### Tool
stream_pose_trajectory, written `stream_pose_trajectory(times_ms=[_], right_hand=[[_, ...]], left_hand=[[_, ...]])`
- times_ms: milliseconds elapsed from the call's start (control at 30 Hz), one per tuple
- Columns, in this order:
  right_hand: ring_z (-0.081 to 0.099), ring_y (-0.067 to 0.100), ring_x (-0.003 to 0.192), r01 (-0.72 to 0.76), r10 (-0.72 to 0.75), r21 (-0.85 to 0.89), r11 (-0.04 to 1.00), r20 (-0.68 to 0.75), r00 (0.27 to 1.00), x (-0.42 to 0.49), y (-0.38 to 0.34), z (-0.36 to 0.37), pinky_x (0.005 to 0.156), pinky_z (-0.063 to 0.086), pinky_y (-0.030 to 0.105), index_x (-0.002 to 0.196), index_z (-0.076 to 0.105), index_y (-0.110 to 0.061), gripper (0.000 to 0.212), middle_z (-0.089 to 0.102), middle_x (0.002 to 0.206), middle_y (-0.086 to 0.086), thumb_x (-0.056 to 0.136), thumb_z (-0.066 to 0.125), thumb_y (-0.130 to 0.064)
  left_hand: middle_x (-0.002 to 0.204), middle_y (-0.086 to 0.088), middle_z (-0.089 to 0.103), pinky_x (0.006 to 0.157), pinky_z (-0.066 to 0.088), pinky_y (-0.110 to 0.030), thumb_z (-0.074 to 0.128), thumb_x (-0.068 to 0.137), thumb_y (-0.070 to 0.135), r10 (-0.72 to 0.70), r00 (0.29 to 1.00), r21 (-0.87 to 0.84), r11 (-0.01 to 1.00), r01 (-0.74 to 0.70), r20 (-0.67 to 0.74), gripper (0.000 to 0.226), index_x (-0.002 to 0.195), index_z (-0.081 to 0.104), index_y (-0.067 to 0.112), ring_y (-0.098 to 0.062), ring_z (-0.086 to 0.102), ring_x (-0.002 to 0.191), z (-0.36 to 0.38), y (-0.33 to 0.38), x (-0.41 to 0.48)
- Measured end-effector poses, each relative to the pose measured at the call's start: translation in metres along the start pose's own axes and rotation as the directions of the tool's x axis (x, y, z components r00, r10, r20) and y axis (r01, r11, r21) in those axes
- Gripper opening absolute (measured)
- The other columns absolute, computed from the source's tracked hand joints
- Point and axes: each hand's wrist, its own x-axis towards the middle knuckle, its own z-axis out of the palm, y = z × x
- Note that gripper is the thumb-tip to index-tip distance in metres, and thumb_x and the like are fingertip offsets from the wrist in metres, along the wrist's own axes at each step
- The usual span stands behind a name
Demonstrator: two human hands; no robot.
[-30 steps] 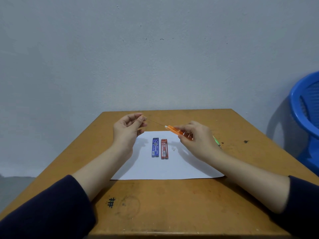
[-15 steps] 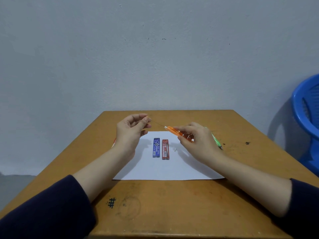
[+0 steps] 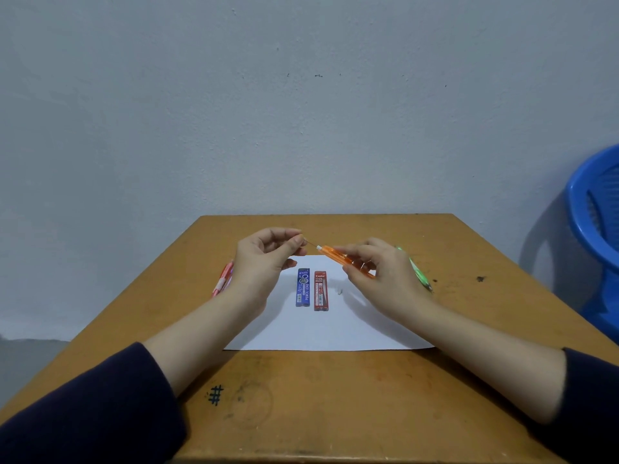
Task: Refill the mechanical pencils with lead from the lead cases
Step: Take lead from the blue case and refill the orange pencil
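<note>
My right hand (image 3: 382,276) grips an orange mechanical pencil (image 3: 338,256), its white end pointing left. A thin lead (image 3: 311,243) is pinched between thumb and forefinger of my left hand (image 3: 264,259), and its far end sits in the pencil's white end. Below the hands, a blue lead case (image 3: 303,287) and a red lead case (image 3: 321,290) lie side by side on a white paper sheet (image 3: 331,326). A pink pencil (image 3: 223,279) lies partly hidden behind my left wrist. A green pencil (image 3: 418,274) lies behind my right hand.
The wooden table (image 3: 318,396) has a pen-drawn hash mark (image 3: 215,395) near its front. A small pale bit (image 3: 340,291) lies on the paper right of the red case. A blue plastic chair (image 3: 596,229) stands at the right edge.
My left hand has moved right toward the pencil, and the stretch of lead showing between the hands has shortened. My right hand and the pencil have stayed almost still.
</note>
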Motion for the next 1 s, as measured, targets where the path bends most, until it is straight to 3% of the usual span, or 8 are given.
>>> stream_pose_trajectory(times_ms=[167, 367, 567, 767, 900, 1000], right_hand=[[0.055, 0.009, 0.081, 0.032, -0.032, 0.017, 0.999, -0.022, 0.999, -0.001, 0.0, 0.001, 0.074, 0.045, 0.025, 0.116, 0.068, -0.024, 0.031, 0.052, 0.084, -0.016, 0.088, 0.062, -0.01], [0.053, 0.001, 0.078, 0.051, -0.048, 0.052, 0.997, -0.041, 0.998, -0.002, -0.001, 0.002, 0.07, 0.041, 0.013, 0.115, 0.068, -0.022, 0.031, 0.052, 0.084, -0.019, 0.087, 0.063, -0.009], [0.056, 0.006, 0.08, 0.03, -0.026, 0.105, 0.994, -0.036, 0.999, -0.002, 0.0, 0.004, 0.071, 0.048, 0.019, 0.116, 0.068, -0.023, 0.032, 0.059, 0.088, -0.007, 0.087, 0.063, -0.009], [0.057, 0.0, 0.083, 0.0, 0.009, 0.184, 0.983, -0.049, 0.999, -0.003, -0.003, 0.004, 0.071, 0.047, 0.011, 0.115, 0.068, -0.021, 0.031, 0.059, 0.09, -0.011, 0.087, 0.064, -0.009], [0.059, 0.003, 0.083, -0.017, 0.029, 0.226, 0.974, -0.05, 0.998, -0.005, -0.005, 0.004, 0.073, 0.052, 0.018, 0.114, 0.067, -0.026, 0.032, 0.059, 0.092, -0.017, 0.087, 0.064, -0.01], [0.061, 0.006, 0.084, -0.034, 0.05, 0.281, 0.959, -0.049, 0.998, -0.006, -0.007, 0.006, 0.075, 0.054, 0.025, 0.111, 0.066, -0.032, 0.033, 0.063, 0.094, -0.012, 0.086, 0.066, -0.01]], left_hand=[[0.076, 0.001, 0.074, 0.063, 0.052, -0.017, 0.067, 0.086, 0.007, 0.021, 0.999, 0.052, 0.998, -0.023, 0.027, 0.009, 0.087, 0.071, 0.015, -0.007, 0.069, 0.073, 0.003, 0.0, -0.004], [0.083, 0.001, 0.074, 0.06, 0.049, -0.013, 0.065, 0.088, 0.01, 0.046, 0.998, 0.105, 0.993, -0.05, 0.041, 0.014, 0.09, 0.073, 0.021, -0.005, 0.068, 0.075, 0.005, 0.0, -0.006], [0.082, 0.007, 0.074, 0.061, 0.049, -0.013, 0.065, 0.087, 0.007, 0.073, 0.995, 0.089, 0.993, -0.078, 0.065, 0.017, 0.094, 0.073, 0.02, -0.002, 0.068, 0.077, 0.006, 0.002, -0.009], [0.089, 0.006, 0.075, 0.067, 0.051, -0.016, 0.071, 0.082, 0.012, 0.083, 0.993, 0.098, 0.991, -0.091, 0.086, 0.019, 0.095, 0.073, 0.026, -0.004, 0.069, 0.087, 0.006, 0.002, -0.01], [0.092, 0.006, 0.075, 0.074, 0.052, -0.021, 0.076, 0.077, 0.013, 0.103, 0.989, 0.116, 0.987, -0.114, 0.104, 0.023, 0.096, 0.073, 0.026, -0.006, 0.068, 0.091, 0.006, 0.0, -0.011], [0.09, 0.005, 0.075, 0.073, 0.051, -0.02, 0.077, 0.075, 0.013, 0.113, 0.989, 0.102, 0.987, -0.123, 0.1, 0.022, 0.094, 0.074, 0.024, -0.004, 0.068, 0.089, 0.008, -0.001, -0.012]])
